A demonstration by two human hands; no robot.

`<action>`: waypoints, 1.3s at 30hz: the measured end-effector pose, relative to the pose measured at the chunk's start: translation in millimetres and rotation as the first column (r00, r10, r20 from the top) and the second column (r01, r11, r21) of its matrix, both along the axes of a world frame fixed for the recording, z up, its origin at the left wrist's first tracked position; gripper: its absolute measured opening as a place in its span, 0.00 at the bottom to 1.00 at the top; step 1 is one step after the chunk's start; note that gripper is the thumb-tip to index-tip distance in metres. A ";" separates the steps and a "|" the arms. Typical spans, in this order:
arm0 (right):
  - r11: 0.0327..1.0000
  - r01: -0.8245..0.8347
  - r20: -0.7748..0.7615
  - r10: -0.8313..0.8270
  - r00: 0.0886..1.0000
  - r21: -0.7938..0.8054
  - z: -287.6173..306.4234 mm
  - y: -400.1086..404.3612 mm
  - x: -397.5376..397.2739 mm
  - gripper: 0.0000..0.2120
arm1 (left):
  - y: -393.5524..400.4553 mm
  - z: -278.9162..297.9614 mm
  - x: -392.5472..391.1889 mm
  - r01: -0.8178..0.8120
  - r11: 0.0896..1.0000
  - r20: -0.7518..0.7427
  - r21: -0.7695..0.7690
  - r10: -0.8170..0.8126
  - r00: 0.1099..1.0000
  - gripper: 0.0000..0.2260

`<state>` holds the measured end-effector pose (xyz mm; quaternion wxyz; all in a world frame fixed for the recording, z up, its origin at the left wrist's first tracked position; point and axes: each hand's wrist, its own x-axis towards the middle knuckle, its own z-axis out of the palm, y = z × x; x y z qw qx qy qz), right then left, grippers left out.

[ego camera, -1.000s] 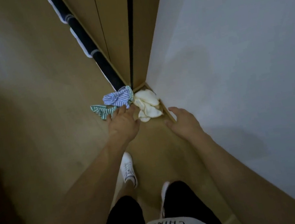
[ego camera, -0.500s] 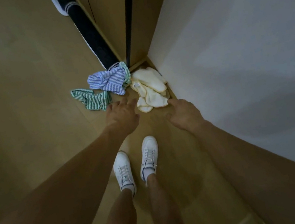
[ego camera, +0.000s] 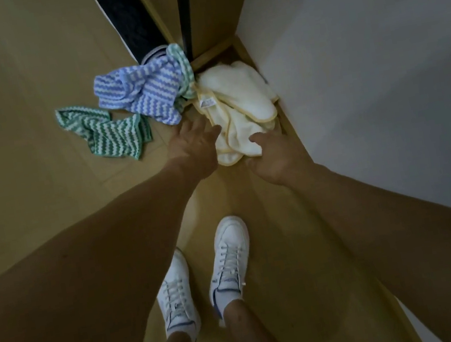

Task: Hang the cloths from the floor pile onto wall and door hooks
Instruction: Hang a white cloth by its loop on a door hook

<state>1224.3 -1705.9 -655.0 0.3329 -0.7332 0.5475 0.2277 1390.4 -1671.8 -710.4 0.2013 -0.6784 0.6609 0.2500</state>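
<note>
Three cloths lie in a floor pile in the corner. A blue-and-white striped cloth (ego camera: 140,95) is at the back, a green-and-white striped cloth (ego camera: 110,132) lies to its left, and a cream cloth with yellow trim (ego camera: 236,100) sits against the wall. My left hand (ego camera: 194,146) reaches down with straight fingers, its fingertips at the cream cloth's left edge. My right hand (ego camera: 274,155) is at the cream cloth's near edge, with the thumb on top and the forefinger curled beside it, pinching the fabric. No hooks are in view.
A white wall (ego camera: 366,72) runs along the right. A wooden door (ego camera: 207,0) with a dark edge stands behind the pile, and a black mat (ego camera: 130,22) lies to its left. My white sneakers (ego camera: 227,263) stand on the wooden floor (ego camera: 15,116) below the hands.
I have bent lower and the pile looms closer. Both hands moved down from above the pile onto the cream cloth, and the right hand closed on its near edge.
</note>
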 end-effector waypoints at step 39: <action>0.842 0.489 0.581 -0.286 0.762 -0.227 261.0 -5.5 32.8 0.02 | -35.2 334.6 27.7 -0.055 0.925 -0.672 -0.377 -0.232 0.704 0.07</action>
